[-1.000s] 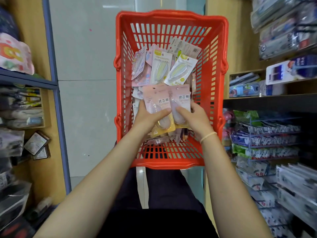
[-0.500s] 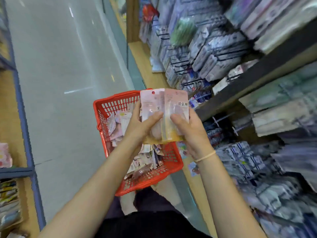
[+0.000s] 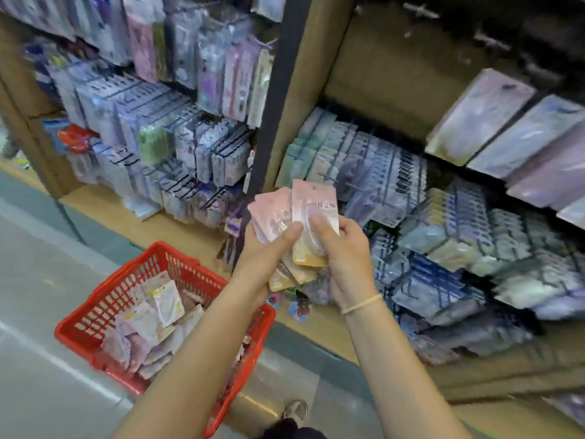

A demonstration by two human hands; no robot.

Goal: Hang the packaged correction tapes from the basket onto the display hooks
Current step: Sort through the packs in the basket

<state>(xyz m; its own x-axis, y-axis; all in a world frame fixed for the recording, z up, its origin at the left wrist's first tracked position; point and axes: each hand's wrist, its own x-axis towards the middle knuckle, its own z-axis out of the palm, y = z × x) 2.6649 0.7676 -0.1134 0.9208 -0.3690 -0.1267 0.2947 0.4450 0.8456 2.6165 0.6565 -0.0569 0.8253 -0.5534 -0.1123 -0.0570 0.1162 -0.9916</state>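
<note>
I had both hands up in front of the display shelving, a fanned stack of pink packaged correction tapes [image 3: 294, 223] held between them, well above the red basket [image 3: 95, 324] on the floor at my lower left. The left hand [image 3: 269, 251] gripped the stack from beneath, thumb pressed across the faces, while the right hand [image 3: 343, 248] pinched the frontmost pack, thumb on its clear blister. More packs [image 3: 152, 321] lay loose in the basket. The display hooks [image 3: 329, 177] stood just beyond the packs' top edges — dark prongs already crowded with hanging stock, though blur kept me from telling which prong had room. These packs looked light, thin and fairly stiff: flat card backing with a raised plastic bubble, glossy enough, I judged, to slide against one another in a fan. I would take one by its lower half, thumb on the blister and fingers behind the card, leaving the top edge free, since the hang hole should sit there; I could not make the hole out. The card would probably bend if pushed against a prong off-centre, so a firm pinch low down and a straight feed seemed wise — and the left hand's clamp had to hold lest the remaining packs slip.
</note>
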